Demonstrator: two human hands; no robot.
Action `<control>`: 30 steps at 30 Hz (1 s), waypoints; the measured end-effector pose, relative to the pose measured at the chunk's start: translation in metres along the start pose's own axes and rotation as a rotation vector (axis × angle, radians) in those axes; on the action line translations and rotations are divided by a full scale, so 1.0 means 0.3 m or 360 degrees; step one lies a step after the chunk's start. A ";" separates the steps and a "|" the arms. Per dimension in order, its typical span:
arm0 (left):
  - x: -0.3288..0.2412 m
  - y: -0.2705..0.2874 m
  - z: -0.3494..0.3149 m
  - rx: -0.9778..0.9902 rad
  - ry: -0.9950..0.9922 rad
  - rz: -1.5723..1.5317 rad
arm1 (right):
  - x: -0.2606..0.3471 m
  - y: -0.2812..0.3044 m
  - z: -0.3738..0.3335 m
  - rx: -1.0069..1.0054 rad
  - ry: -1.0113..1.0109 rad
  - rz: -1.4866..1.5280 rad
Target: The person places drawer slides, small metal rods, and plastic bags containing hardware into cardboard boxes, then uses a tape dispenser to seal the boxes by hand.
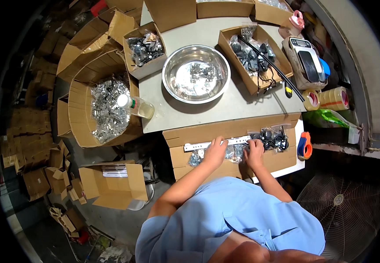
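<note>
A long white slotted rail [196, 146] lies along an opened-out cardboard box [275, 120] in front of me. My left hand [215, 153] grips the rail near its middle, with fingers bent over it. By the rail's right end, my right hand [255, 154] has its fingers curled down; what is between them is hidden. Small clear bags of metal parts [194, 158] lie below the rail, partly under my hands. To the right, touching or close to my right hand, are clear bags with black parts [273, 139].
Behind the cardboard stand a steel bowl [172, 90] with metal pieces and a box of bagged parts [253, 90] with a black rod across it. A bottle [141, 108] stands at the table's left edge. At right are a tape dispenser [304, 147], a scale [304, 44] and a fan [339, 210].
</note>
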State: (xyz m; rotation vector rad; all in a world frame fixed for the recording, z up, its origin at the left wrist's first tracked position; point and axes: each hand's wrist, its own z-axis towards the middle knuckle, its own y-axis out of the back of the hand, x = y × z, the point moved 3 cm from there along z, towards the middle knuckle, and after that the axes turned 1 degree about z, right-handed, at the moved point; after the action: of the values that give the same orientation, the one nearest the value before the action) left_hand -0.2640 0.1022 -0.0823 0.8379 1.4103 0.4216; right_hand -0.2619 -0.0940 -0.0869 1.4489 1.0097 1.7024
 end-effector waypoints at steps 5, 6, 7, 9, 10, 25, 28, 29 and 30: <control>0.068 -0.021 -0.032 -0.0002 0.0033 0.0375 | 0.105 0.052 0.135 -0.0002 0.0152 0.0111; 0.074 -0.017 -0.039 -0.0079 0.0010 0.0589 | 0.154 0.073 0.212 -0.0094 0.0282 0.0139; 0.075 -0.017 -0.045 -0.0088 0.0023 0.0590 | 0.207 0.088 0.302 -0.0188 0.0415 0.0171; 0.073 -0.008 -0.052 -0.0192 0.0100 0.0508 | 0.298 0.089 0.495 -0.0244 0.0620 0.0382; 0.071 0.009 -0.043 -0.0201 0.0113 0.0509 | 0.346 0.084 0.588 -0.0250 0.0725 0.0463; 0.230 0.544 0.147 -0.1010 0.0261 0.0226 | 0.518 -0.098 1.179 0.0298 0.0731 -0.0299; 0.244 0.606 0.231 -0.1059 0.0201 0.0194 | 0.506 -0.080 1.201 0.0196 0.0636 -0.0230; 0.247 0.623 0.262 -0.1012 0.0176 0.0201 | 0.506 -0.073 1.201 -0.0066 0.0873 -0.0314; 0.246 0.639 0.293 -0.0966 0.0151 0.0208 | 0.501 -0.066 1.196 -0.0331 0.1105 -0.0398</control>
State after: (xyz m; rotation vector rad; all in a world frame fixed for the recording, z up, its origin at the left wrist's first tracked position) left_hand -0.1268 0.2575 0.0009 0.4153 1.2135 0.9434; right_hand 0.0697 0.0935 -0.0052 0.5598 1.2502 2.0844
